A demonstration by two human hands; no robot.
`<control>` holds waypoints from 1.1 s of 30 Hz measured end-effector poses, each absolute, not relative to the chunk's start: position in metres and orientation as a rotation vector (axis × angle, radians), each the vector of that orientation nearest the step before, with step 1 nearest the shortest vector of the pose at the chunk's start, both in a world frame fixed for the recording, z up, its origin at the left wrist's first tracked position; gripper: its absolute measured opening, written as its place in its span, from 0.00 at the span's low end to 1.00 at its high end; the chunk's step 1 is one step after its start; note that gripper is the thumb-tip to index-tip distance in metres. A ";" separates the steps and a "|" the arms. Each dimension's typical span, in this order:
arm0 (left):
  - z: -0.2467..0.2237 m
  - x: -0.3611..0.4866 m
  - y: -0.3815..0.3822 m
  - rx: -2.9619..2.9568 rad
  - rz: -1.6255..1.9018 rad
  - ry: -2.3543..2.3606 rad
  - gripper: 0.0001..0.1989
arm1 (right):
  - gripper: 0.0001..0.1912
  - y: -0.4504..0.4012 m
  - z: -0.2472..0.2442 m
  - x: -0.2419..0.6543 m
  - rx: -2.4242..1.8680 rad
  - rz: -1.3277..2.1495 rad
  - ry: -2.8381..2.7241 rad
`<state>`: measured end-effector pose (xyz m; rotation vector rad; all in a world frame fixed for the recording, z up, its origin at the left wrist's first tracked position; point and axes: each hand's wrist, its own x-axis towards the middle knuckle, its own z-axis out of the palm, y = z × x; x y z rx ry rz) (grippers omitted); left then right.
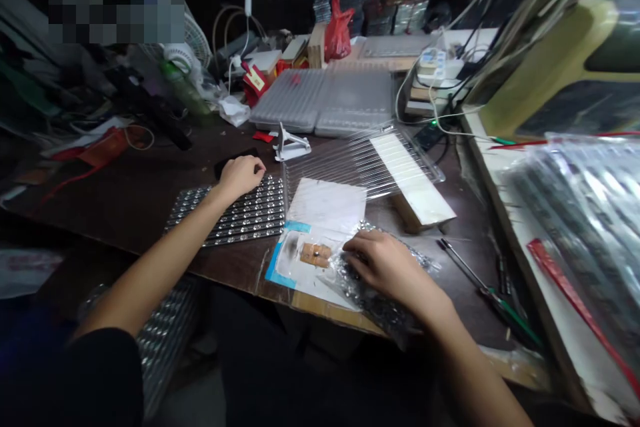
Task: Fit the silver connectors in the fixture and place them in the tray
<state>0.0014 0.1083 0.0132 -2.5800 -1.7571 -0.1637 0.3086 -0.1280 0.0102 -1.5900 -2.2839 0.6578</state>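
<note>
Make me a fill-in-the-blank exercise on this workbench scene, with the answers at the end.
1. Between the left hand and the right hand, the one on the crinkled clear plastic is the ______ one.
2. In the picture, the dark studded strips on the desk lie to the ______ of the white sheet.
3. The patches along that sheet's left edge are coloured ______.
4. The upright plastic bag at the back is coloured ______.

Missing words: right; left; blue; red.

Single head-worn view, looking forward and down, close over the table (120, 203); its near edge slants low across frame, far side toward top.
</note>
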 end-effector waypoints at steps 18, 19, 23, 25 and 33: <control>0.023 0.307 0.122 -2.903 -0.754 -1.405 0.12 | 0.08 -0.132 0.011 0.309 -1.518 0.869 -2.238; 0.024 0.309 0.121 -2.905 -0.774 -1.414 0.11 | 0.09 -0.131 0.009 0.309 -1.473 0.873 -2.198; 0.036 0.300 0.111 -2.976 -0.848 -1.389 0.09 | 0.11 -0.127 0.004 0.309 -1.397 0.813 -2.105; 0.043 0.281 0.097 -3.027 -0.876 -1.362 0.08 | 0.14 -0.126 0.001 0.309 -1.380 0.792 -2.074; 0.026 0.112 -0.039 -3.154 -1.307 -1.414 0.06 | 0.13 -0.126 -0.006 0.308 -1.379 0.766 -2.014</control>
